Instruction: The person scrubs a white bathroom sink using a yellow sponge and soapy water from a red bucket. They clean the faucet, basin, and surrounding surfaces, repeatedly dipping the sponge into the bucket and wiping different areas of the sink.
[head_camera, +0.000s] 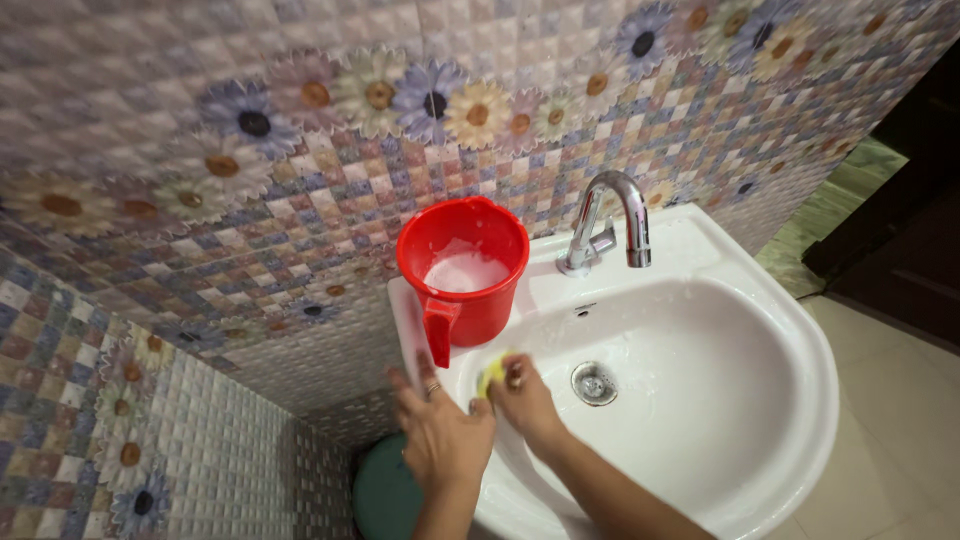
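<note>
The tiled wall (300, 150) is the biggest thing in view, a mosaic of small pastel squares with a band of large printed daisies, running behind the white washbasin (760, 440) and turning a corner to the left of it. The washbasin itself is a rounded ceramic bowl fixed against that wall, wet inside, with a pale film of suds across its bottom. Right of the washbasin lies a light tiled floor (890, 420), and beyond that a dark doorway. Below the washbasin's left front edge a dark green round container (383, 495) shows in part.

On the washbasin's back left ledge stands a red plastic mug (465, 270), upright, handle turned toward the person, with foamy water inside. On the back ledge to the right of the mug rises a chrome tap (610, 220), its spout curved over the bowl; no water is visible running from it. At the bottom of the bowl sits the metal drain (594, 383).

The left hand (440, 430) rests on the washbasin's left rim with fingers spread flat, a ring on one finger. The right hand (525, 400) is curled around a small yellow scrub pad (490, 376), pinching it against the inner left slope of the bowl, just left of the drain.
</note>
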